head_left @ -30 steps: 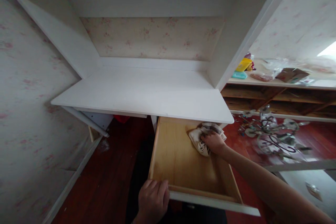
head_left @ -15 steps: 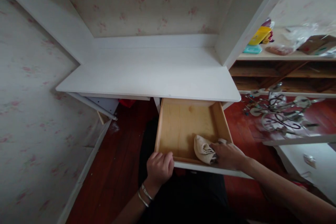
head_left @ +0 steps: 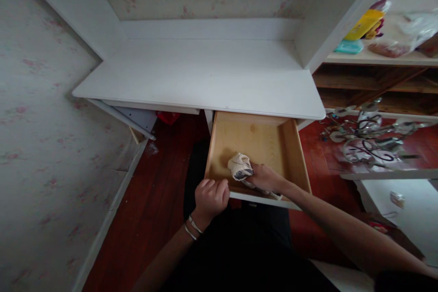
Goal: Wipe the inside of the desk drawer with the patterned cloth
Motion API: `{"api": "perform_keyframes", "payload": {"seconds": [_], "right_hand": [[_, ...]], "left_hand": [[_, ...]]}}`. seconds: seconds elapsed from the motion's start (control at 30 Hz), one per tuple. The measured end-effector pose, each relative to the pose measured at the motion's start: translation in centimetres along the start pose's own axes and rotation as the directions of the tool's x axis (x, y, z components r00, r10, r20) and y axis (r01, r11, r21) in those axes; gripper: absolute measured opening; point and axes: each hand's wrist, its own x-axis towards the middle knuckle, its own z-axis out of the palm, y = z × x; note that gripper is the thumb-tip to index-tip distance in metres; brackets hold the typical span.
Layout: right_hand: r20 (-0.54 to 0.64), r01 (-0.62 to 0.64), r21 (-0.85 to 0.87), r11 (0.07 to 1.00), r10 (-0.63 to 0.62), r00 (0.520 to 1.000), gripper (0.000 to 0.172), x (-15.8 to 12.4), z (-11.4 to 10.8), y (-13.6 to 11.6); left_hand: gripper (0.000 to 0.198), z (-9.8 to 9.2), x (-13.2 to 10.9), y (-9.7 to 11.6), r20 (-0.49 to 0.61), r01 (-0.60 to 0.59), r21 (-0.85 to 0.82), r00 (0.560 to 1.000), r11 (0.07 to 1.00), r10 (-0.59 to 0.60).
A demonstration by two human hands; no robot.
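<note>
Cream cloth (head_left: pixel 238 163) with dark grey patch, yellow-brown drawer (head_left: pixel 255 139), white desktop (head_left: pixel 212 75), dark red floor (head_left: pixel 143 210), pink-flowered wallpaper (head_left: pixel 41 146)

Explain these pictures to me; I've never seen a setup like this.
There is no machine here, only a person working bare-handed. All the views come from one camera worn on that person's head, looking forward and down. The left hand grips the front left corner of an open wooden drawer under a white desk. Toward the front of that drawer, the right hand holds a bunched, pale cloth. Off to the right, what looks like a chandelier lies on the red floor.
</note>
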Motion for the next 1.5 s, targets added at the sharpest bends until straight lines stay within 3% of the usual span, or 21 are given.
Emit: {"api": "perform_keyframes", "payload": {"seconds": [0.1,0.13,0.2,0.27,0.3,0.5,0.7,0.87,0.93,0.97,1.0,1.07,1.13,1.17,1.37,1.5], "right_hand": [[0.014,-0.029,0.394,0.919,0.025,1.0,0.025,1.9,1.6,-2.7],[0.049,-0.086,0.567,0.819,0.071,0.996,0.023,2.5,2.1,-3.6],[0.163,-0.222,0.827,0.517,0.157,0.974,0.018,3.7,2.9,-5.3],[0.251,-0.298,0.911,0.285,0.19,0.949,0.012,4.9,3.1,-6.8],[0.264,-0.307,0.92,0.242,0.197,0.944,0.01,5.5,3.0,-7.4],[0.154,-0.238,0.919,0.315,0.268,0.951,0.005,11.2,0.5,-8.8],[-0.167,-0.053,0.781,0.623,0.29,0.942,0.021,16.4,-3.0,-8.1],[-0.322,0.009,0.546,0.838,0.2,0.925,0.034,14.3,-3.2,-7.1],[-0.4,0.086,0.299,0.95,0.043,0.916,0.033,12.3,-2.7,-6.4],[-0.433,0.176,0.118,0.977,-0.109,0.895,0.034,11.3,-2.5,-6.1],[-0.437,0.284,-0.077,0.956,-0.289,0.852,0.035,10.4,-2.4,-5.7],[-0.367,0.472,-0.374,0.799,-0.594,0.716,0.037,9.6,-2.2,-4.9],[-0.288,0.528,-0.53,0.663,-0.727,0.623,0.034,10.0,-2.2,-4.2],[-0.268,0.506,-0.58,0.638,-0.736,0.621,0.032,10.6,-2.1,-4.0],[-0.246,0.187,-0.735,0.652,-0.513,0.822,0.032,15.2,-1.8,-2.1],[-0.22,0.153,-0.747,0.647,-0.457,0.862,0.031,15.2,-2.5,0.1]], "left_hand": [[0.011,0.2,-0.2,-0.1,-0.017,0.004,0.011,1.0,1.0,-0.004],[0.011,0.3,-0.2,-0.1,-0.023,0.007,0.015,1.0,1.0,-0.007],[0.011,0.5,-0.3,0.0,-0.026,0.014,0.021,1.0,1.0,-0.013],[0.011,0.5,-0.3,0.0,-0.028,0.019,0.025,0.999,1.0,-0.019],[0.012,0.5,-0.2,0.0,-0.032,0.021,0.026,0.999,0.999,-0.02],[0.016,0.3,-0.1,0.0,-0.039,0.026,-0.003,0.999,1.0,-0.026],[0.011,0.2,-0.2,0.1,0.004,0.044,-0.026,0.999,0.999,-0.044],[0.011,0.2,-0.2,0.1,-0.005,0.047,-0.027,0.999,0.999,-0.047],[0.012,0.2,-0.1,0.2,-0.003,0.05,-0.027,0.999,0.998,-0.05],[0.012,0.1,-0.1,0.2,0.003,0.056,-0.026,0.998,0.998,-0.056],[0.012,0.1,-0.1,0.3,0.011,0.064,-0.023,0.998,0.998,-0.063],[0.011,-0.1,0.0,0.3,0.036,0.082,-0.022,0.996,0.996,-0.081],[0.011,-0.2,0.0,0.4,0.055,0.089,-0.03,0.995,0.996,-0.087],[0.011,-0.3,0.0,0.4,0.058,0.086,-0.033,0.995,0.996,-0.084],[0.008,-0.1,-0.2,0.3,0.045,0.074,-0.037,0.996,0.997,-0.073],[0.007,0.2,-0.3,0.2,0.029,0.057,-0.035,0.998,0.998,-0.056]]}}
